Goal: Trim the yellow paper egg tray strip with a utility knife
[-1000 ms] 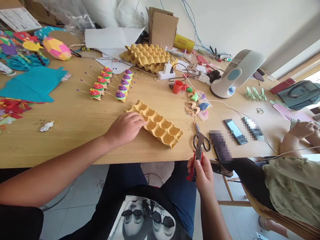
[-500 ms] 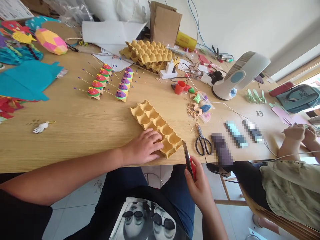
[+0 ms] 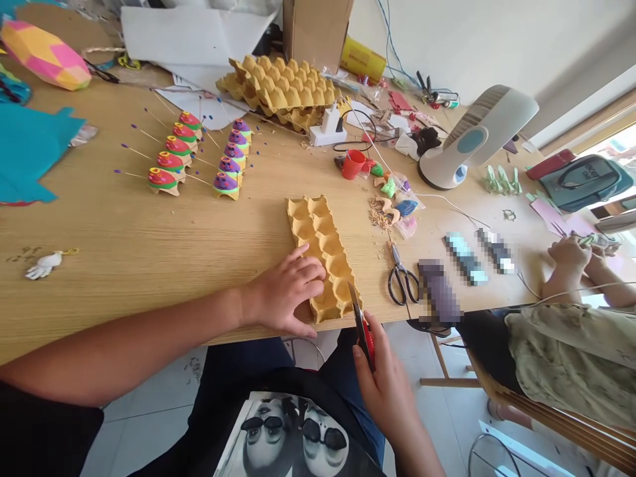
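Observation:
A yellow egg carton piece (image 3: 325, 248), two cups wide, lies on the table near its front edge. My left hand (image 3: 285, 291) rests on its left side, fingers spread over the cups and thumb near the table edge. In my right hand (image 3: 382, 377) is a red and black utility knife (image 3: 365, 334) with its blade out. The blade tip is at the carton's near right corner; whether it cuts in I cannot tell. Black-handled scissors (image 3: 401, 281) lie to the right of the carton.
Painted egg-cup figures (image 3: 169, 161) with toothpicks stand in two rows at left. Stacked egg trays (image 3: 283, 83) sit at the back. A red cup (image 3: 353, 164), clay bits and a white fan (image 3: 472, 142) are at right. Another person's hands (image 3: 571, 258) work at far right.
The egg carton piece has turned to point more straight away from me, under my left hand. My right hand has brought the knife left to its near corner. The view has shifted too.

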{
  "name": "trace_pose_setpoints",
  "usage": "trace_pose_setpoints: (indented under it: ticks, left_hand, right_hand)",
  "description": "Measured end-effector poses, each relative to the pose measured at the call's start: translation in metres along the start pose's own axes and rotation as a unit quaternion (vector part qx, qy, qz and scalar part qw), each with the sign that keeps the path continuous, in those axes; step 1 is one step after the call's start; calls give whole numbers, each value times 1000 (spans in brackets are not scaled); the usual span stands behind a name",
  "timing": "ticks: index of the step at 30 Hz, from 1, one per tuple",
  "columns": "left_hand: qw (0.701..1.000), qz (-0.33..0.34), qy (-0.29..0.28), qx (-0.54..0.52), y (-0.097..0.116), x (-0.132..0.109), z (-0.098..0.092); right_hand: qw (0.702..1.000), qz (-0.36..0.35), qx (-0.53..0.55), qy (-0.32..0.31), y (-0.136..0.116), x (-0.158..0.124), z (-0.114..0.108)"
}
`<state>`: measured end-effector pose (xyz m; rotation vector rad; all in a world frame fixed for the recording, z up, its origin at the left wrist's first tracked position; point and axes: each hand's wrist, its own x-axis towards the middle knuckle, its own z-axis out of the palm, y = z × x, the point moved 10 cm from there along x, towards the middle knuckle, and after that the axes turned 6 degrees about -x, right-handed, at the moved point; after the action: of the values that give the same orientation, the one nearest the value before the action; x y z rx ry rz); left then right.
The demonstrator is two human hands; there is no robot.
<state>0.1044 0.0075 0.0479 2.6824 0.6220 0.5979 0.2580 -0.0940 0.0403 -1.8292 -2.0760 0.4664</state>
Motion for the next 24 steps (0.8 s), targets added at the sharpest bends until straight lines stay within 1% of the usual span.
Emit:
trace_pose_setpoints:
  ticks: [2, 6, 10, 16, 21, 24]
  left_hand:
    - [999, -10, 30, -5, 2, -2, -3]
    - [998, -22, 45, -37, 4, -8, -2]
    - [998, -21, 33, -52, 2, -9, 1]
    - [999, -17, 15, -40, 1, -9, 5]
    - [1000, -17, 5, -15, 1, -10, 8]
    - [1000, -14, 1, -1, 1, -9, 9]
  right_hand:
    - [1000, -2, -4, -6, -3, -1, 2]
    - [1000, -8, -7, -9, -11, -1, 5]
    - [1000, -14, -6, -14, -17, 4, 9]
    - [1000, -18, -2, -15, -23, 10, 11]
    - [1000, -2, -12, -8, -24, 6, 4]
    - [1000, -2, -9, -29, -28, 1, 6]
